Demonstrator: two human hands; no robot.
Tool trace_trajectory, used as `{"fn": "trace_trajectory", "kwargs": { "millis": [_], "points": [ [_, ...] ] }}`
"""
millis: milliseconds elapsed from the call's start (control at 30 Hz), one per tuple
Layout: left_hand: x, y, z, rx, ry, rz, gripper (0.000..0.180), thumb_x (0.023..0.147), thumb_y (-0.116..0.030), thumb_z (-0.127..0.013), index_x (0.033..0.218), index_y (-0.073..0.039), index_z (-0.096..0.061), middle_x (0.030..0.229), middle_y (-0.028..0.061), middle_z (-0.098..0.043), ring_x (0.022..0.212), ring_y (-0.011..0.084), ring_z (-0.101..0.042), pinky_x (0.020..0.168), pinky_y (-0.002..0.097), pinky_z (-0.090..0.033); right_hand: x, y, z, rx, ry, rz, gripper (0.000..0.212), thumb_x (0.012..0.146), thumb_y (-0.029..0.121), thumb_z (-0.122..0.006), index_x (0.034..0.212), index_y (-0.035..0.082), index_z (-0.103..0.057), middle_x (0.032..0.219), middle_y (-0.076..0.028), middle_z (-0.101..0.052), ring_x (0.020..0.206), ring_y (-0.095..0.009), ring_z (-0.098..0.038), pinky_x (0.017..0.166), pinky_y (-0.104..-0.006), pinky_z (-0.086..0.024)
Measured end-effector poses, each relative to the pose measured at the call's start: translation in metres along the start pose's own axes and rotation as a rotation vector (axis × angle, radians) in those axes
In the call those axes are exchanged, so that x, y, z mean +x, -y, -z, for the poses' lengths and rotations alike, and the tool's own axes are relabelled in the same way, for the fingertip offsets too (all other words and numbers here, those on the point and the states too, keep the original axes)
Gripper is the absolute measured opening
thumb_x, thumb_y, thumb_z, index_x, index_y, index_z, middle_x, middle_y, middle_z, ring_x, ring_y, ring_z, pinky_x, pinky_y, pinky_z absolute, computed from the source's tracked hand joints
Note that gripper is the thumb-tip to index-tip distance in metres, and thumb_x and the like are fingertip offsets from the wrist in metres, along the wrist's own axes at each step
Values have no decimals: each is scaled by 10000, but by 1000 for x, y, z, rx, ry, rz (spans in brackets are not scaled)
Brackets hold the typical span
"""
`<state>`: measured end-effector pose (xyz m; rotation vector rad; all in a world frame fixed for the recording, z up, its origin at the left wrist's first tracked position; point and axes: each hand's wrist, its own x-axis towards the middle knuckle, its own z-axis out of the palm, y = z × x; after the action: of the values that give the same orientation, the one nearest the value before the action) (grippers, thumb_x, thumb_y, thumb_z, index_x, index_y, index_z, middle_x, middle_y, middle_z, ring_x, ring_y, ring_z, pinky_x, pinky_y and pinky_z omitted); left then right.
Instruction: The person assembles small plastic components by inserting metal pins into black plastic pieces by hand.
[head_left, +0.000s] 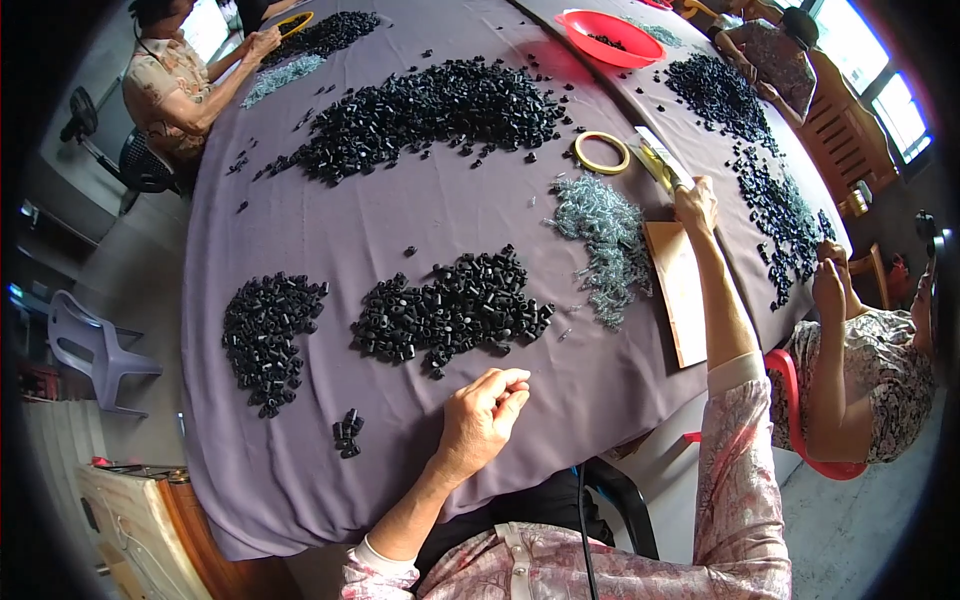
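Observation:
My left hand [478, 425] hovers over the near part of the cloth with thumb and fingers pressed together; whatever is between them is hidden. In front of it lies a pile of short black plastic sleeves [450, 312]. My right hand [697, 205] reaches far to the right, its fingers closed on the near end of a flat, long white-and-yellow object [658, 160] whose kind I cannot make out. Beside that object are a yellow tape ring [601, 153] and a heap of small clear plastic pieces [603, 245]. A flat tan board [676, 290] lies under my right forearm.
A large black heap [430, 110] spreads across the middle of the cloth-covered table [260, 220]. Another pile [270, 335] and a small cluster [347, 433] lie at left. A red basin [612, 38] stands far right. Other people sit around the table; a purple chair [95, 345] is left.

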<state>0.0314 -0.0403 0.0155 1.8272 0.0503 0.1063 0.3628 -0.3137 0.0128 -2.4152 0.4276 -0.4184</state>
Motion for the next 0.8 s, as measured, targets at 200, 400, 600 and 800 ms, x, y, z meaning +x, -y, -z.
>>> {"fn": "trace_trajectory", "kwargs": {
  "millis": [200,400,600,800],
  "points": [
    [-2,1,2,33,0,-10,150,801,-31,-596,950,-19,-588,797,77,-624,652,130,-609,532,233,-475,-6,11,7,-474,-20,161,259,769,240,-492,981,100,-543,949,-209,-614,907,-388,-587,796,-468,-444],
    [-2,4,-1,97,-7,-114,156,799,-14,-594,954,-5,-586,807,75,-621,677,118,-610,541,222,-482,-10,0,14,-415,-58,261,223,764,243,-533,955,133,-562,926,-174,-611,892,-355,-583,765,-464,-446],
    [-2,4,-6,-26,-64,-222,109,829,-31,-570,928,6,-595,763,68,-625,607,98,-593,539,217,-477,-78,16,49,-338,-273,634,407,736,241,-646,1101,117,-518,1066,-144,-511,972,-350,-498,813,-456,-406],
    [-15,9,36,-122,-361,26,125,853,-64,-562,953,-8,-611,770,46,-641,617,69,-568,565,200,-469,-223,46,54,269,305,681,142,748,-2,-608,880,45,-583,830,-85,-598,636,-194,-560,550,-291,-448]
  ]
}}
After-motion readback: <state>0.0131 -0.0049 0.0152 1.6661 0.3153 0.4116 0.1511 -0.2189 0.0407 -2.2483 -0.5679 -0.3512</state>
